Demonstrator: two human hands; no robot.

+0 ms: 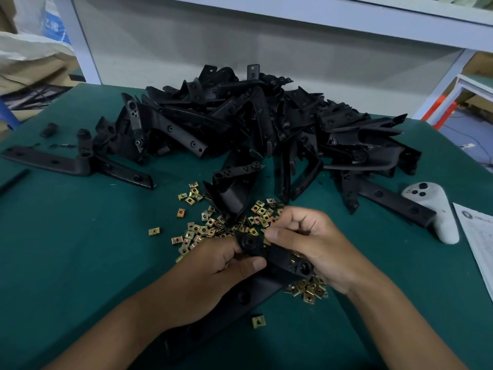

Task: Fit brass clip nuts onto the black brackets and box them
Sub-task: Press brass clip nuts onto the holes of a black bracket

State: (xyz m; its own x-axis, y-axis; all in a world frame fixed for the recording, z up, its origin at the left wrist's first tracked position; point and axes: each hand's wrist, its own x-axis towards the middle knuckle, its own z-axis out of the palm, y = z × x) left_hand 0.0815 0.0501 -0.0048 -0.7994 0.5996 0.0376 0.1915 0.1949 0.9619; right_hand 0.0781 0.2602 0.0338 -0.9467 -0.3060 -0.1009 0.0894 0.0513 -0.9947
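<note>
Near centre of the bench (80,249), the left hand (213,273) grips a black bracket (277,259) by its arm. The right hand (312,244) pinches its upper end, apparently seating a nut, though none shows there. Bracket judged rigid and light. Brass clip nuts (208,228), just beyond, are small and likely slippery: pinch by edges.

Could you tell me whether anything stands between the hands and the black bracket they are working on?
Nothing visible does. The left hand already grips the black bracket from its near side, and the right hand holds its far end. Loose brass clip nuts lie on the green table beside and beneath it.
</note>
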